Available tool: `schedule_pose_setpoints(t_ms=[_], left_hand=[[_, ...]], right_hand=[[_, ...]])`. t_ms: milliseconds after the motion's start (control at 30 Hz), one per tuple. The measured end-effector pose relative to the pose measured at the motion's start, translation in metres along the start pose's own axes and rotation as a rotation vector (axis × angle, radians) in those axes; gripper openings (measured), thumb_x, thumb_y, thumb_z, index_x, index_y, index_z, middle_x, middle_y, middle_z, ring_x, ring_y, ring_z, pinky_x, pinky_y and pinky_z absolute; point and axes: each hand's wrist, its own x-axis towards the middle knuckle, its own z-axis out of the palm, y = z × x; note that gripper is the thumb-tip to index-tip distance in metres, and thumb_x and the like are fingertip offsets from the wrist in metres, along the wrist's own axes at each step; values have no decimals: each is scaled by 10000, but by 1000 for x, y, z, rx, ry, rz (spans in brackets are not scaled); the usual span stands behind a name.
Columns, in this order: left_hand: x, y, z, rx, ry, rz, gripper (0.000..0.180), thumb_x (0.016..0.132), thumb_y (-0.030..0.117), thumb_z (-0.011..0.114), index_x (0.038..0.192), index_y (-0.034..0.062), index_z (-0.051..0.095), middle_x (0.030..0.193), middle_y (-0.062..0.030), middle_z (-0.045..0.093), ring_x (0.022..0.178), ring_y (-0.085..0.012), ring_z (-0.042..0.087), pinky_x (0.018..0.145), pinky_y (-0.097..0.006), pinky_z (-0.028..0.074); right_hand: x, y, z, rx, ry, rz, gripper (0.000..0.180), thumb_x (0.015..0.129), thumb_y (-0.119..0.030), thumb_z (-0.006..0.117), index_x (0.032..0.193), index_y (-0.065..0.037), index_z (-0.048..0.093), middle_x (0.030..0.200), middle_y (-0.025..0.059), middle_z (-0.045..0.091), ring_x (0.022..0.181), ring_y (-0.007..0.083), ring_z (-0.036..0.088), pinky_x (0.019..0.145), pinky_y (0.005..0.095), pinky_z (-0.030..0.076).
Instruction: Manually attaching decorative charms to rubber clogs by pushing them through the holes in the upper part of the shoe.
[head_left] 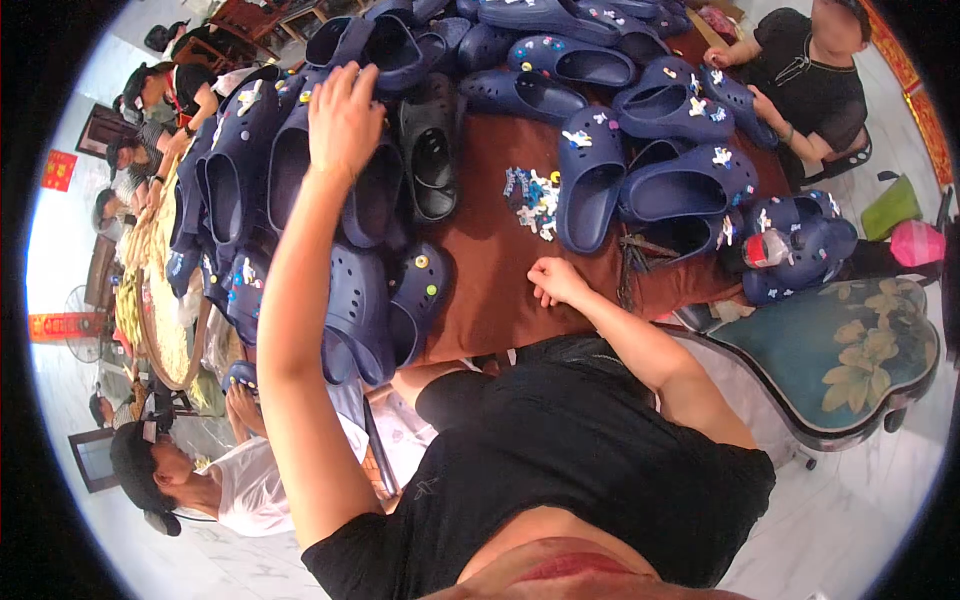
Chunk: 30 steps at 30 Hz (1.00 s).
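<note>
My left hand (345, 118) reaches out over a heap of navy clogs, fingers stretched and slightly apart. Its fingertips lie at the edge of a navy clog (333, 42); whether they press on it is hard to see. Beside that wrist stands a darker, plain clog (432, 150). My right hand (556, 283) is curled closed above the brown cloth (490, 240), and anything inside it is hidden. Just beyond it lies a small pile of colourful shoe charms (535, 200). A navy clog with charms (592, 180) sits to the right of that pile.
Across the table at right, a person in black (808, 90) has a hand at a decorated clog (740, 105). A clear bottle (765, 250) lies on clogs near a green floral chair (850, 360). A person in white (265, 465) sits at left; several others work beyond.
</note>
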Motion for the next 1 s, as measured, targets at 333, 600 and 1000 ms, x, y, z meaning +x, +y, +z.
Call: schedule_pose_setpoints(t_ms=[333, 600, 1000], left_hand=[[-223, 94, -18, -252, -289, -156, 472, 717, 134, 617, 1175, 107, 509, 1241, -121, 458, 1193, -298, 393, 1028, -467, 249], [-262, 78, -25, -289, -201, -386, 481, 704, 95, 617, 1170, 76, 503, 1229, -147, 459, 1162, -336, 411, 991, -445, 305], [-309, 148, -2, -605, -164, -231, 384, 697, 49, 601, 1075, 45, 536, 1099, -131, 521, 1046, -318, 499, 887, -415, 404]], right_hand=[[21, -49, -71, -196, 798, -316, 304, 770, -313, 635, 789, -14, 587, 720, 164, 629, 692, 287, 627, 629, 352, 481], [42, -65, -33, -213, 419, -390, 304, 781, -270, 646, 932, -14, 579, 781, 60, 626, 673, 116, 574, 606, 264, 465], [90, -73, 27, -216, 464, -323, 361, 719, -358, 693, 825, -21, 620, 750, 91, 636, 677, 179, 589, 644, 300, 467]])
